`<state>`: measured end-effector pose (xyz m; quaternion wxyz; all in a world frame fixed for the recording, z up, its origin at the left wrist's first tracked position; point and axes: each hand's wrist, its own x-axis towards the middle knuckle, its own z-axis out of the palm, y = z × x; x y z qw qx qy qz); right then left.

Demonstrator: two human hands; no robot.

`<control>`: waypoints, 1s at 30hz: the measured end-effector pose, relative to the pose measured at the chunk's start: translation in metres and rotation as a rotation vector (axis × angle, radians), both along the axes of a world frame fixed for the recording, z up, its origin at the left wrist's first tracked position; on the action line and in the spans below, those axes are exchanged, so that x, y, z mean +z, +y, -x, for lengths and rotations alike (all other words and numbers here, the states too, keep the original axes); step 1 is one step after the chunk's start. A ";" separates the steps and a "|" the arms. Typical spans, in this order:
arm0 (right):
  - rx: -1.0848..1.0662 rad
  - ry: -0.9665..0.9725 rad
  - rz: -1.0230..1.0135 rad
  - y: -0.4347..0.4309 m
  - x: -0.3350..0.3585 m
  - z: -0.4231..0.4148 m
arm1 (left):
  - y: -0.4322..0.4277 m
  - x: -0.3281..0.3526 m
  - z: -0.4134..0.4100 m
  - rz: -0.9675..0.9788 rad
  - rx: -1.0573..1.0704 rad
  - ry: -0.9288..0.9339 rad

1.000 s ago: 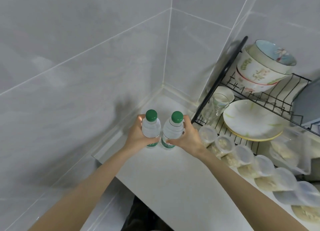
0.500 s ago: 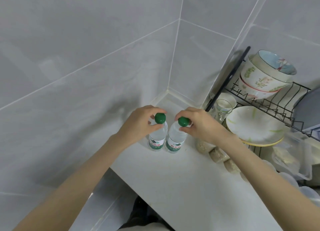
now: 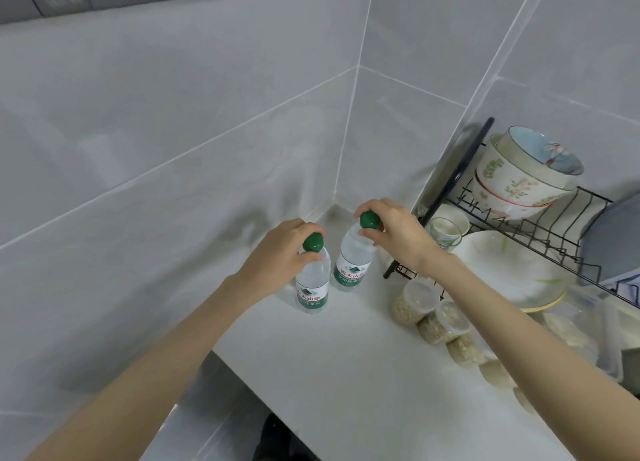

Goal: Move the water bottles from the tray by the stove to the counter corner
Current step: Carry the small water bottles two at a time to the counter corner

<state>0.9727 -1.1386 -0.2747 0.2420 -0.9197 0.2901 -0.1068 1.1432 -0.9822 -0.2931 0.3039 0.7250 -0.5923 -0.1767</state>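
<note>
While 2 btls [image 3: 312, 282] [image 3: 351, 265] stand on counter [image 3: 346, 374], hands [image 3: 277, 258] [image 3: 398, 237] pinch caps [image 3: 312, 243] [image 3: 370, 220].

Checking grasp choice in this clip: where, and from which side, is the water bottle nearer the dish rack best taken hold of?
By its green cap, from straight above. The right bottle stands upright on the counter, with the other bottle close on its left and the dish rack on its right. Its sides are crowded, while the cap is free on top.
</note>
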 end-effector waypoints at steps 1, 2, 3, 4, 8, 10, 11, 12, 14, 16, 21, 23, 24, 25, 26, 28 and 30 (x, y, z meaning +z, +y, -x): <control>-0.016 -0.007 -0.004 -0.007 0.001 -0.007 | -0.002 0.002 -0.001 -0.001 0.010 0.000; -0.036 -0.010 -0.015 -0.016 0.001 -0.014 | -0.005 0.004 -0.003 -0.002 0.017 0.002; -0.054 -0.008 -0.026 -0.024 0.000 -0.022 | -0.008 0.006 -0.005 0.000 0.022 0.008; -0.066 -0.005 -0.033 -0.031 -0.001 -0.029 | -0.010 0.008 -0.007 0.004 0.025 0.013; -0.087 0.029 -0.033 -0.057 -0.008 -0.056 | -0.025 0.014 -0.016 0.015 0.044 0.026; -0.107 0.049 -0.020 -0.067 -0.009 -0.069 | -0.032 0.015 -0.021 0.020 0.051 0.033; -0.119 0.047 -0.019 -0.072 -0.009 -0.076 | -0.035 0.015 -0.024 0.022 0.053 0.037; -0.129 0.038 -0.024 -0.078 -0.009 -0.082 | -0.039 0.015 -0.027 0.024 0.055 0.045; -0.152 0.025 -0.034 -0.088 -0.010 -0.094 | -0.047 0.014 -0.033 0.020 0.066 0.066; -0.184 0.010 -0.040 -0.095 -0.013 -0.103 | -0.054 0.014 -0.039 0.020 0.074 0.084; -0.267 -0.138 -0.097 -0.100 -0.020 -0.112 | -0.069 0.012 -0.049 0.036 0.061 0.042; -0.260 -0.193 -0.112 -0.099 -0.021 -0.111 | -0.075 0.011 -0.051 0.046 0.064 0.019; -0.252 -0.212 -0.121 -0.098 -0.021 -0.109 | -0.077 0.010 -0.052 0.053 0.066 0.006; -0.246 -0.216 -0.134 -0.099 -0.019 -0.105 | -0.081 0.010 -0.052 0.059 0.064 -0.006; -0.245 -0.209 -0.153 -0.098 -0.018 -0.101 | -0.084 0.009 -0.052 0.063 0.062 -0.013; -0.249 -0.175 -0.197 -0.099 -0.013 -0.092 | -0.093 0.009 -0.051 0.069 0.057 -0.033; -0.242 -0.145 -0.217 -0.097 -0.009 -0.081 | -0.103 0.009 -0.050 0.072 0.051 -0.057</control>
